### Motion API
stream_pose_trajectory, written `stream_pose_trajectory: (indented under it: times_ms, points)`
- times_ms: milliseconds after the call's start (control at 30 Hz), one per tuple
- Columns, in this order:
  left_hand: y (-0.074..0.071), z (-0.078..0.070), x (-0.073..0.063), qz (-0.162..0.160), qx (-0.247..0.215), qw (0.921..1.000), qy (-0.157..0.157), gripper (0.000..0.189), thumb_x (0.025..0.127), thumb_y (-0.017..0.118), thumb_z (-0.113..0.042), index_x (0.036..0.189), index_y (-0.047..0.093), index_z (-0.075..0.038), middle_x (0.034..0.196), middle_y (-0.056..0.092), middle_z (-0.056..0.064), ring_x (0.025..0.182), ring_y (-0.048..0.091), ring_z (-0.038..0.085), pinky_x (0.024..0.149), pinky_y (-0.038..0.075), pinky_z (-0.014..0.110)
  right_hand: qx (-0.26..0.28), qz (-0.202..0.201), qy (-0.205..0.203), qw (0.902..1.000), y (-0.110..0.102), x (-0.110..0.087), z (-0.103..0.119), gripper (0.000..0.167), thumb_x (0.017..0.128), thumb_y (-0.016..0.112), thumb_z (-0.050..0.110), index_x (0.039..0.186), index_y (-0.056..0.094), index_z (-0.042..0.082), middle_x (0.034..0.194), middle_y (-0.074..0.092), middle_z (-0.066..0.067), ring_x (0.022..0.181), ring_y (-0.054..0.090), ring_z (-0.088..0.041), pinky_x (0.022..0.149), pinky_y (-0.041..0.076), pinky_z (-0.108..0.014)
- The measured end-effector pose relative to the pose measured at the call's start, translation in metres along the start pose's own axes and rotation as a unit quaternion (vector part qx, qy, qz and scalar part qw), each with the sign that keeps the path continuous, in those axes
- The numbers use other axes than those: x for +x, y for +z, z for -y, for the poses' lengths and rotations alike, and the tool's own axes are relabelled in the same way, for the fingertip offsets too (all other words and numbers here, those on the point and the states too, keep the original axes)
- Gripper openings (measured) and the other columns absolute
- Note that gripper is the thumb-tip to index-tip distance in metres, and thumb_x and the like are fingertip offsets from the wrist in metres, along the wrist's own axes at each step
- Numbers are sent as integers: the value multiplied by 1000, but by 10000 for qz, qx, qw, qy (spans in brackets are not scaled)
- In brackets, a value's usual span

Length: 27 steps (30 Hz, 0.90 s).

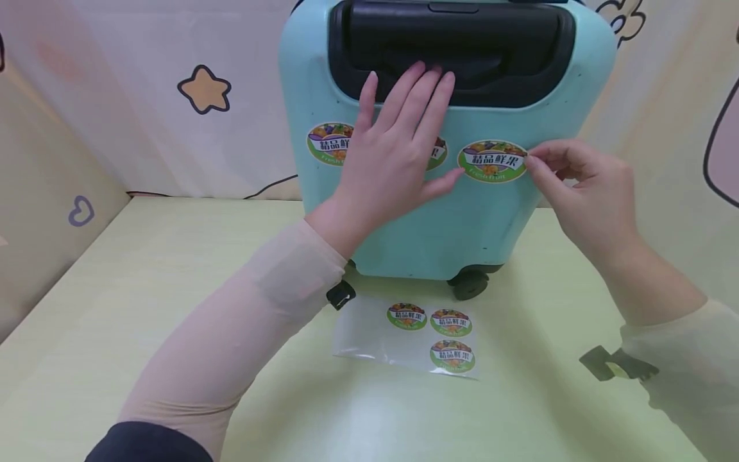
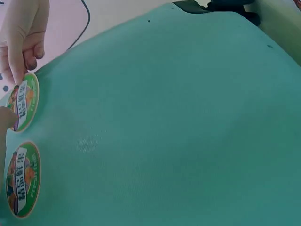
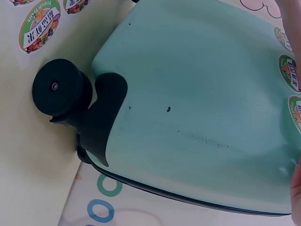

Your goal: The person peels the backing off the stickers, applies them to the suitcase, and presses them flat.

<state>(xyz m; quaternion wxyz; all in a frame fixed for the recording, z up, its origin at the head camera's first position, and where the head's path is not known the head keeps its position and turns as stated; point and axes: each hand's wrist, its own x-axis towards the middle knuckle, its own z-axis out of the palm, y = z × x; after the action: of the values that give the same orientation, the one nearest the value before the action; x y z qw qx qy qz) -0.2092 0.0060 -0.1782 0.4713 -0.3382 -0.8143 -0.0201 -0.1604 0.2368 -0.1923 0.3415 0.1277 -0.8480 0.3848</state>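
Observation:
A light teal suitcase [image 1: 427, 237] stands upright with its black handle recess [image 1: 519, 58] at the top. Across its front runs a row of oval fruit stickers: a left sticker [image 1: 328, 144], a middle sticker [image 1: 440, 154] partly covered, and a right sticker [image 1: 492, 162]. My left hand [image 1: 398, 141] rests with extended fingers over the middle one, fingertips reaching the recess, thumb by the right sticker's left edge. My right hand [image 1: 589, 192] pinches the right sticker's outer edge between thumb and forefinger. Whether that sticker lies fully flat is unclear.
A clear sticker sheet [image 1: 369, 337] with several oval stickers lies on the pale green table [image 1: 173, 308] before the suitcase. Black caster wheels [image 3: 56, 87] support the suitcase. A patterned curtain [image 1: 144, 128] hangs behind, with a thin dark cable [image 1: 271, 185] at the table's back edge.

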Motion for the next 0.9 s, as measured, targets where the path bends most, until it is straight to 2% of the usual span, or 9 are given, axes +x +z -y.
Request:
stream_pose_trajectory:
  times_ms: [233,400,633,800,900]
  points:
    - [5,-4,3,-49,100,9997,-236,83,84,43,-65,142,35,-6,139,40,13,129,27,28,109,-2,51,22,-65,-70,10000,3,1,0,22,87,66,14,100,69,-3,82,58,22,70,55,-4,65,43,-11]
    - [11,-6,2,-113,111,9991,-396,81,84,45,-65,141,38,-7,138,39,12,129,27,28,109,-2,51,4,-167,-313,9994,8,1,-1,20,86,67,11,99,69,-4,83,58,20,70,54,-4,64,43,-13]
    - [14,-4,2,-275,-7,9989,-380,77,86,45,-63,139,40,-8,137,40,13,129,28,28,110,-2,50,-341,-277,-636,9970,11,-1,3,21,87,65,11,99,68,-6,90,67,-15,73,51,3,66,41,-12]
    - [14,-3,4,-482,-174,9979,-397,60,94,37,-52,136,45,-10,134,44,11,127,31,26,110,-1,49,-588,-421,-856,9937,12,-1,1,20,86,66,11,97,69,-6,89,68,-16,75,48,11,66,39,-10]
    - [14,-4,5,-570,-219,9972,-439,53,98,34,-47,134,48,-11,132,47,10,125,33,26,110,0,48,-753,-529,-992,9908,12,-1,-1,19,86,66,10,95,70,-5,86,68,-16,74,49,7,67,38,-9]
